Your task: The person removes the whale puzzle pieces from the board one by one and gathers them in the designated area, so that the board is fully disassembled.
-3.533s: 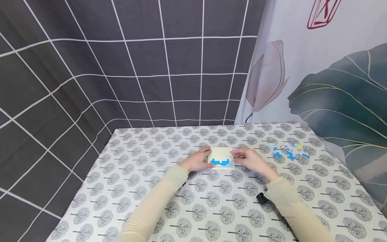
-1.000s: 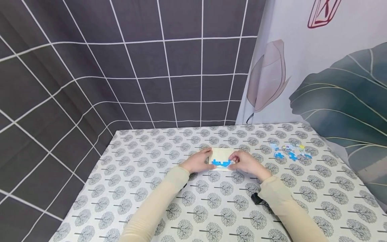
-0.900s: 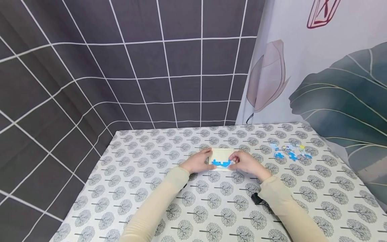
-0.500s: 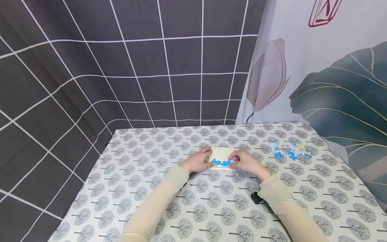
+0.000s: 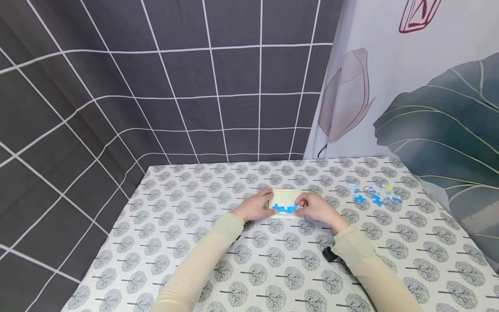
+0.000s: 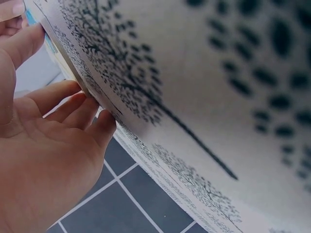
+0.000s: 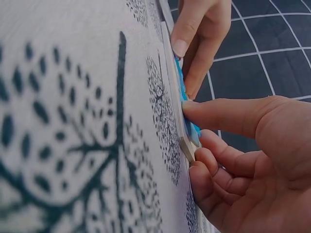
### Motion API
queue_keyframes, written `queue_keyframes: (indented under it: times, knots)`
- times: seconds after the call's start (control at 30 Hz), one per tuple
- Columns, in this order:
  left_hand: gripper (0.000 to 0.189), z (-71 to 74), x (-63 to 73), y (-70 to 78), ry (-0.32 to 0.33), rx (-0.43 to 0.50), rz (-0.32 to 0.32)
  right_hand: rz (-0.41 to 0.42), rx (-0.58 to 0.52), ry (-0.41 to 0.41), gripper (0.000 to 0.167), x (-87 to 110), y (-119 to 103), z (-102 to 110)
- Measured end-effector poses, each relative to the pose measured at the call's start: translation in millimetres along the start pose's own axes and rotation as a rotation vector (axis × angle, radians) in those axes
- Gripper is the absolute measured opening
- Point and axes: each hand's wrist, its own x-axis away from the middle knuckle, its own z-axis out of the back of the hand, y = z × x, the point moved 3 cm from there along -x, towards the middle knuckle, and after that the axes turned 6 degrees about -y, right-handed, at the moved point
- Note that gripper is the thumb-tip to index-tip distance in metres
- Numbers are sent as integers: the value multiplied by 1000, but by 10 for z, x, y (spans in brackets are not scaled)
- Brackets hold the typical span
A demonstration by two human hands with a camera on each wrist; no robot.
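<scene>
A shallow cream puzzle tray lies on the tablecloth between both hands. Blue jigsaw pieces sit along its near side, slightly askew to each other. My left hand grips the tray's left side, its thumb at the near corner by the blue pieces and its fingers along the far edge. My right hand pinches the right-hand blue jigsaw piece, thumb on its near side and fingers curled at the tray's edge. The fingertips partly hide the tray's right side.
Several loose jigsaw pieces, blue with a yellow one, lie at the right on the tree-print tablecloth. A dark grid curtain hangs behind the table, with a pale leaf-print curtain at the right.
My right hand has come in from beside the tray to the blue pieces at its near right corner. The blue strip has since shifted slightly out of line. The left hand stays put.
</scene>
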Motion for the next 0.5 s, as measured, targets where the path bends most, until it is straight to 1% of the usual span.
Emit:
queue_keyframes:
  times: [0.23, 0.37, 0.5]
  knots:
    - [74, 10, 4, 5, 1, -4, -7, -15, -5, 6, 31, -5, -18, -9]
    - [74, 7, 3, 3, -1, -7, -5, -6, -7, 11, 30, -8, -15, -25]
    - [74, 9, -9, 14, 10, -40, 1, -12, -10, 12, 30, -11, -6, -32]
